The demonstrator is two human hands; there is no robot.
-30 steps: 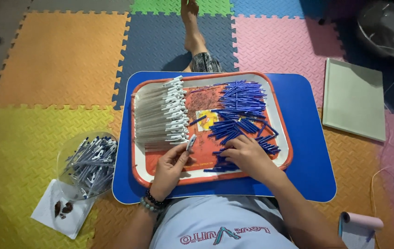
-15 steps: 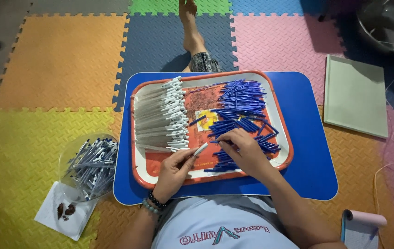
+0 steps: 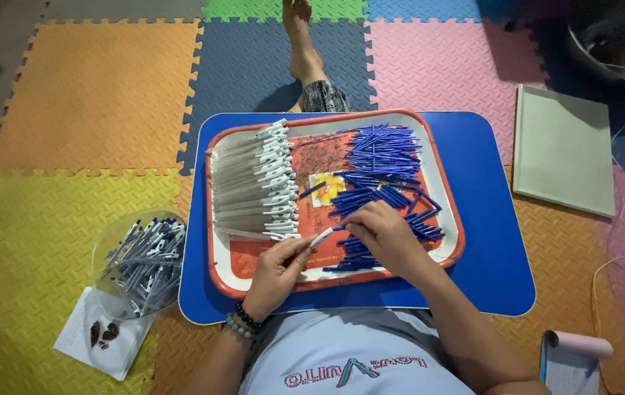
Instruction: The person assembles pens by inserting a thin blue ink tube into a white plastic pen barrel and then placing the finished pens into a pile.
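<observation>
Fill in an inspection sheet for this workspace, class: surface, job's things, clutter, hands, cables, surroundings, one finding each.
Surface: orange tray on a blue lap board, over coloured foam floor mats.
Job's things: row of clear pen barrels with white caps on the tray's left; heap of blue refills on its right.
Clutter: clear bowl of assembled pens on the mat at left; paper with dark bits beside it.
Hands: left hand holds a white pen part; right hand rests on the refills.
Cables: white cable on the floor at right.
Surroundings: pale green board, notepad, metal bowl.
</observation>
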